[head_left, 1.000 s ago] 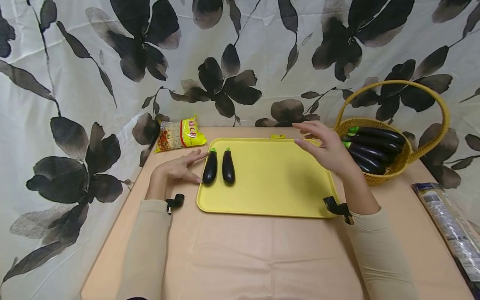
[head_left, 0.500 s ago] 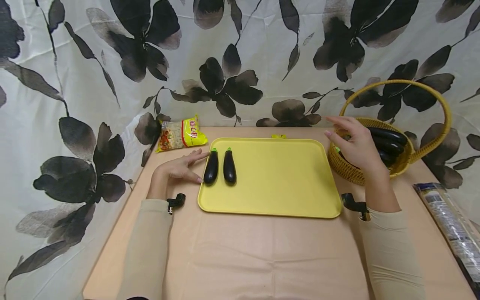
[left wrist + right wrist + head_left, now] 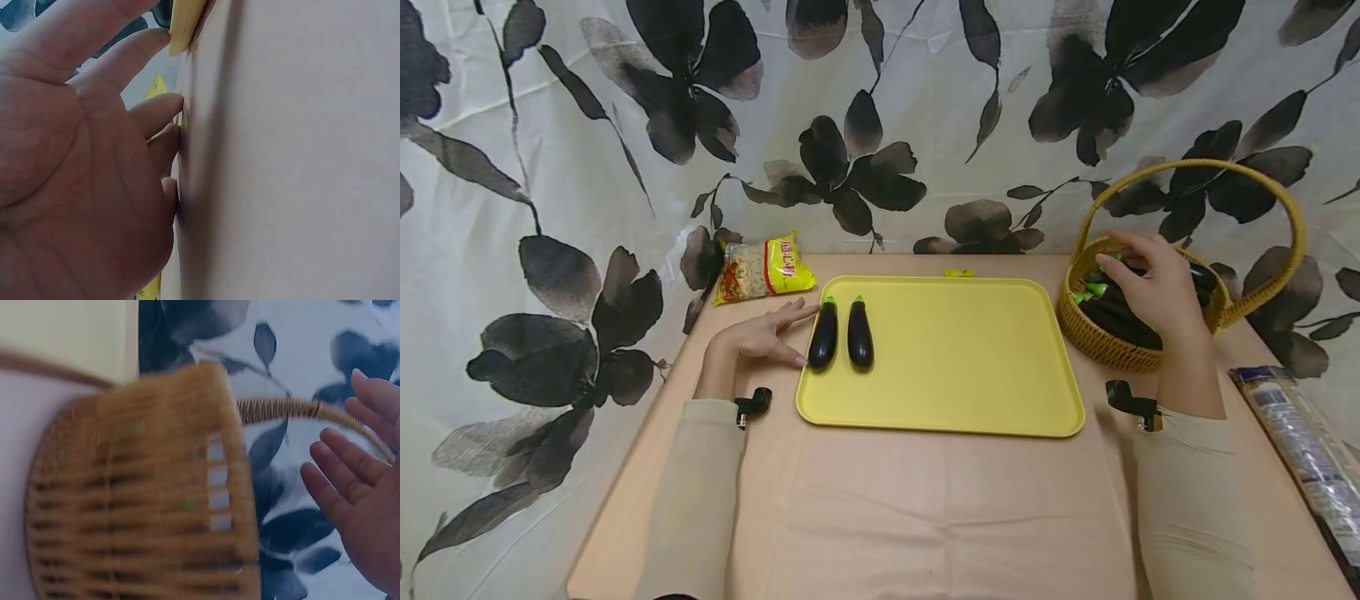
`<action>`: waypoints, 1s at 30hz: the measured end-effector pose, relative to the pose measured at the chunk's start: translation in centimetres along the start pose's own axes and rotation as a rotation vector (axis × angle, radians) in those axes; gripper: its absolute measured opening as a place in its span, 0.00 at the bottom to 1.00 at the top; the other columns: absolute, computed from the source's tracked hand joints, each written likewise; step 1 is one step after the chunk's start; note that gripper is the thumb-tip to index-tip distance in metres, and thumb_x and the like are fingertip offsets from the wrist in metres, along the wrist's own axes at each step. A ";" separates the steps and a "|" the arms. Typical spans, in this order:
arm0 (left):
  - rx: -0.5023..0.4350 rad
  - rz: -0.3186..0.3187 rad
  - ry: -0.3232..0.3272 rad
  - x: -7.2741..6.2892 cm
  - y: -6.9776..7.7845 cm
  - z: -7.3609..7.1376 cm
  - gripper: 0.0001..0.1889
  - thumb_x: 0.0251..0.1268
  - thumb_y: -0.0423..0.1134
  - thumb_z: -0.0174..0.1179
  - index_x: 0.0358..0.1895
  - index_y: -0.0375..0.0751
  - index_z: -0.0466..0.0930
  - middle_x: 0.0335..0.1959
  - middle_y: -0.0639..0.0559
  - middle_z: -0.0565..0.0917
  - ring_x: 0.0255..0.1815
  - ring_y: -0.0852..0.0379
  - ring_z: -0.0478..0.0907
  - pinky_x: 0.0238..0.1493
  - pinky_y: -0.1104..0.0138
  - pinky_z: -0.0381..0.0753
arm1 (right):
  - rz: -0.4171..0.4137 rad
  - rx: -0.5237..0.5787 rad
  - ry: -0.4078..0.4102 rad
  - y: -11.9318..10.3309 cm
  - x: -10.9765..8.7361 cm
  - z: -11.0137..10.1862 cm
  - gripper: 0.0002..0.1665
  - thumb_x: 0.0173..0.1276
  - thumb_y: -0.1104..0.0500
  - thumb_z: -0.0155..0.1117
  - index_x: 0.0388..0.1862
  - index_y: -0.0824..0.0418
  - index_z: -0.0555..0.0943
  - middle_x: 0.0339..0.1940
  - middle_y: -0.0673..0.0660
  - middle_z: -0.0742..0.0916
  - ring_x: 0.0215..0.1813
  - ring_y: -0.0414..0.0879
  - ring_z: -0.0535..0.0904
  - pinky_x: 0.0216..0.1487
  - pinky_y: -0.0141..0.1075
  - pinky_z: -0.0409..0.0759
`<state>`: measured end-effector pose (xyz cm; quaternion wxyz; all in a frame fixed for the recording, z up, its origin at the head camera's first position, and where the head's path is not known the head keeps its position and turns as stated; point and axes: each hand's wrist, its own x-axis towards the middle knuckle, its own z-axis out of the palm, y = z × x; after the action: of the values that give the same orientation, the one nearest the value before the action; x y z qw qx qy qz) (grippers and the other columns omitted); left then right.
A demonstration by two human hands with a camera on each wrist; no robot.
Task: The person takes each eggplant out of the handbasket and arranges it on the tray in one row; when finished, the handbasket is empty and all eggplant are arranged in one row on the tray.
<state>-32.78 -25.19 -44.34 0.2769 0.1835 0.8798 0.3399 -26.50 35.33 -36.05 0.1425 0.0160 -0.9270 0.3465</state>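
Two dark eggplants, a left one point(image 3: 823, 337) and a right one point(image 3: 861, 337), lie side by side at the left end of a yellow tray point(image 3: 962, 358). My left hand point(image 3: 756, 337) rests at the tray's left edge, fingers extended; thumb and index fingertips reach the rim close to the left eggplant. In the left wrist view the palm point(image 3: 81, 169) faces the camera and holds nothing. Over the wicker basket point(image 3: 1112, 354) hovers my right hand point(image 3: 1161, 287), partly covering several eggplants point(image 3: 1112, 321) inside. The right wrist view shows its fingers point(image 3: 350, 469) loosely extended above the basket's rim.
A yellow snack bag point(image 3: 763, 267) sits behind the tray at left. The basket's tall handle point(image 3: 1292, 225) arches at the right. A long plastic-wrapped package point(image 3: 1307, 450) lies along the right side. Behind the table hangs a floral cloth point(image 3: 850, 83).
My right hand has moved right, from above the tray's far right corner to over the basket. The basket shifted slightly left. My left hand and the two tray eggplants have stayed put.
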 end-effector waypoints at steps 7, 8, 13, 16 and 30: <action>0.006 0.004 0.002 0.0 0.0 0.1 0.59 0.47 0.52 0.83 0.83 0.69 0.55 0.89 0.50 0.37 0.88 0.41 0.30 0.83 0.36 0.41 | 0.034 -0.050 -0.031 3.4 0.8 -1.4 0.33 0.82 0.43 0.53 0.81 0.52 0.69 0.69 0.71 0.74 0.66 0.69 0.72 0.64 0.68 0.71; 0.003 0.007 0.001 0.0 0.0 0.1 0.59 0.47 0.52 0.83 0.83 0.69 0.55 0.89 0.49 0.36 0.88 0.41 0.30 0.83 0.36 0.41 | 0.034 -0.056 -0.031 4.0 0.9 -1.5 0.33 0.82 0.44 0.54 0.80 0.54 0.70 0.68 0.71 0.74 0.65 0.69 0.72 0.63 0.68 0.72; 0.002 -0.006 0.002 0.1 0.0 0.2 0.59 0.46 0.53 0.84 0.83 0.71 0.56 0.89 0.51 0.37 0.88 0.42 0.29 0.83 0.36 0.40 | 0.026 -0.113 -0.074 6.3 1.6 -1.5 0.30 0.82 0.49 0.57 0.75 0.62 0.74 0.65 0.74 0.77 0.65 0.72 0.71 0.62 0.70 0.69; 0.002 -0.017 0.005 0.2 -0.1 0.3 0.59 0.44 0.55 0.84 0.82 0.72 0.57 0.89 0.54 0.37 0.88 0.42 0.29 0.83 0.35 0.39 | 0.025 -0.160 -0.127 7.3 1.9 -1.7 0.30 0.82 0.49 0.57 0.74 0.64 0.74 0.70 0.76 0.74 0.70 0.76 0.66 0.68 0.73 0.63; -0.005 0.011 0.003 0.1 -0.1 0.2 0.57 0.49 0.49 0.83 0.83 0.69 0.56 0.89 0.49 0.36 0.88 0.41 0.28 0.82 0.35 0.39 | 0.040 -0.284 -0.257 9.3 3.0 -2.9 0.28 0.80 0.54 0.61 0.72 0.67 0.75 0.69 0.80 0.73 0.70 0.79 0.64 0.69 0.75 0.59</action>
<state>-32.71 -25.09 -44.52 0.2744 0.1873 0.8782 0.3440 -29.85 44.54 -39.07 0.0169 0.0215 -0.9773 0.2102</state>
